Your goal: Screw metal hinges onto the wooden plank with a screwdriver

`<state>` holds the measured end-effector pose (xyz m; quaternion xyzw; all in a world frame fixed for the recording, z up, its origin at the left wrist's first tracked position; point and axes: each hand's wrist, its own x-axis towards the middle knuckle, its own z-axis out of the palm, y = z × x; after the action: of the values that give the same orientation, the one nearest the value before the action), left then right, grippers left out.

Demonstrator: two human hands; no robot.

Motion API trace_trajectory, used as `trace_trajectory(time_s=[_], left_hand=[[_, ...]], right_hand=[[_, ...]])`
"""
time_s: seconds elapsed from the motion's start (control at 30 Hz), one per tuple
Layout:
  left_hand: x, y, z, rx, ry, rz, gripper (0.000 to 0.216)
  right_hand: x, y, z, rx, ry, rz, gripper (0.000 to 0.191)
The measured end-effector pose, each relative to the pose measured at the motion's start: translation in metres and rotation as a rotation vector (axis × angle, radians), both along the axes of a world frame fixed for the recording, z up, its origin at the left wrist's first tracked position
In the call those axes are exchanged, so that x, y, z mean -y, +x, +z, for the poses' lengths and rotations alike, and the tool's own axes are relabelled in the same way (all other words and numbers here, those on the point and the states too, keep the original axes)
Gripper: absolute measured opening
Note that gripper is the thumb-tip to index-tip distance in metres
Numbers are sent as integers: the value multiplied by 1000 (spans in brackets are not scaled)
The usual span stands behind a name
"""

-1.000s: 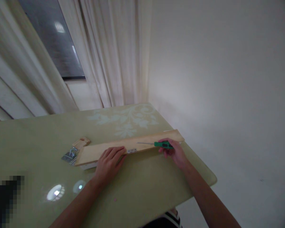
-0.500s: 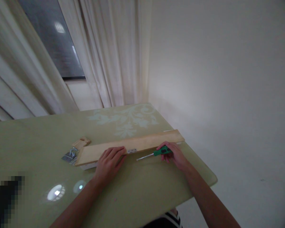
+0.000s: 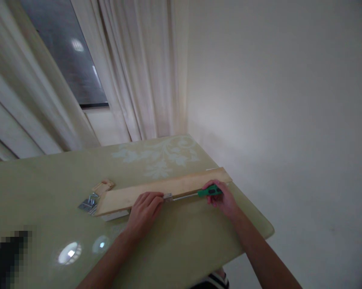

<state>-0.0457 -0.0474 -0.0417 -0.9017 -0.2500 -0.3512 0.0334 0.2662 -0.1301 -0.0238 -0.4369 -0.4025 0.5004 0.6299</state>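
Note:
A long pale wooden board lies across the green table. A small metal hinge sits on the board's near edge. My left hand rests flat on the board just left of the hinge, fingers together, pressing it down. My right hand is closed round the green handle of a screwdriver. The screwdriver lies level along the board's near edge, its thin shaft pointing left, with the tip at the hinge.
A small wooden block and a pile of metal brackets and screws lie at the board's left end. Something white shows under the board. The table's right edge is near my right hand. Curtains and a window stand behind.
My right hand brought the screwdriver off the board's top, down to the table in front, then up along the near edge until its tip met the hinge. My left hand stayed on the board.

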Motion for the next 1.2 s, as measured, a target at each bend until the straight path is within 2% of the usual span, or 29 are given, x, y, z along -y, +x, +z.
trace_trajectory(time_s=[0.17, 0.27, 0.37, 0.5, 0.6, 0.73, 0.8, 0.9, 1.03, 1.2], left_hand=[[-6, 7, 13, -66, -24, 79, 14], [-10, 11, 18, -80, -109, 11, 7], [-9, 12, 12, 14, -97, -48, 14], [-3, 14, 3, 116, -11, -58, 19], [-2, 10, 1, 70, 51, -44, 16], [-6, 2, -3, 39, 135, 74, 17], [-8, 0, -7, 18, 145, 168, 30], [-10, 0, -13, -14, 163, 261, 48], [-11, 1, -22, -26, 161, 280, 54], [-10, 1, -23, -20, 82, 295, 50]], right_hand=[[-2, 1, 1, -50, 60, -34, 46], [-2, 1, 4, -73, 78, -34, 44], [0, 1, 6, -102, 77, 0, 43], [1, -4, 4, -141, 82, 72, 50], [-3, -12, 2, -139, 99, 64, 30], [-23, -37, 19, -72, 136, 68, 44], [-40, -58, 34, -26, 143, 118, 35], [-70, -98, 49, -4, 176, 175, 46], [-99, -141, 48, 62, 199, 197, 65], [-104, -152, 41, 99, 185, 186, 70]])
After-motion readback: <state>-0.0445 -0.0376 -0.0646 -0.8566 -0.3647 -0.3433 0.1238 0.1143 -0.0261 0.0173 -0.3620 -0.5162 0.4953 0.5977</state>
